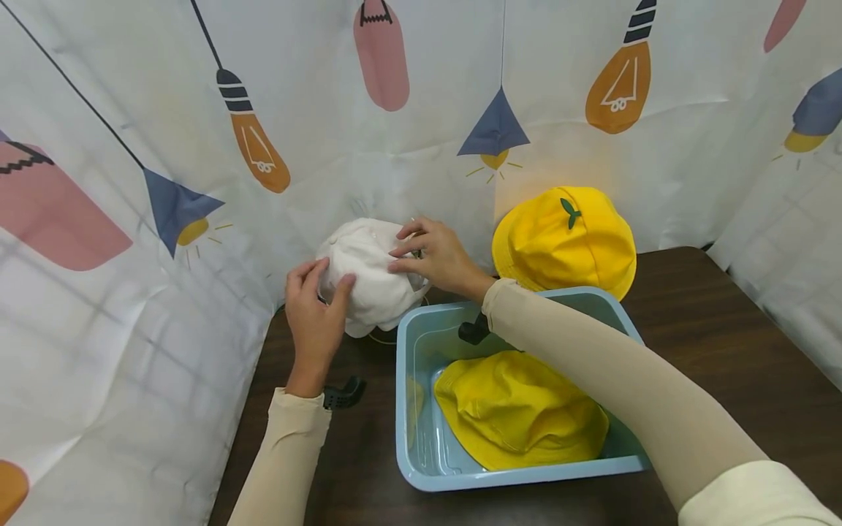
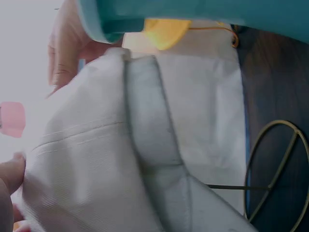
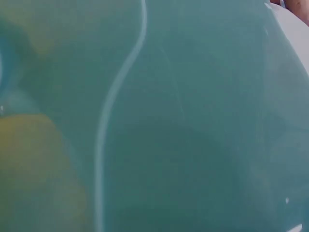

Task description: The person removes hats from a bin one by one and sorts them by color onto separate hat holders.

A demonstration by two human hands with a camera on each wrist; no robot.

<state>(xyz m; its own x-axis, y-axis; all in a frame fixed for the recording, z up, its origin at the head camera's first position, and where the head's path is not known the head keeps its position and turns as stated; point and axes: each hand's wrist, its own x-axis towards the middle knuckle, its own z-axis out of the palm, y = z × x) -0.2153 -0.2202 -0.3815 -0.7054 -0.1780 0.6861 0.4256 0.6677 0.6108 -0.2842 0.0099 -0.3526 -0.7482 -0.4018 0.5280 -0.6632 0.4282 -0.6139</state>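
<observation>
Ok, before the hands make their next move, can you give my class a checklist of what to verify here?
1. Both hands at the white hat: ok; left hand on one side, right hand on the other.
2. Firm grip on it: cannot tell; the pictures don't show how tightly the fingers hold.
3. Wire stand beneath that hat: ok; its looped base shows.
4. Blue tub empty: not ok; a crumpled yellow hat lies inside.
5. Space above the tub clear: not ok; the right sleeve crosses it.
6. Sprout-trimmed hat outside the tub: ok; it's behind it.
</observation>
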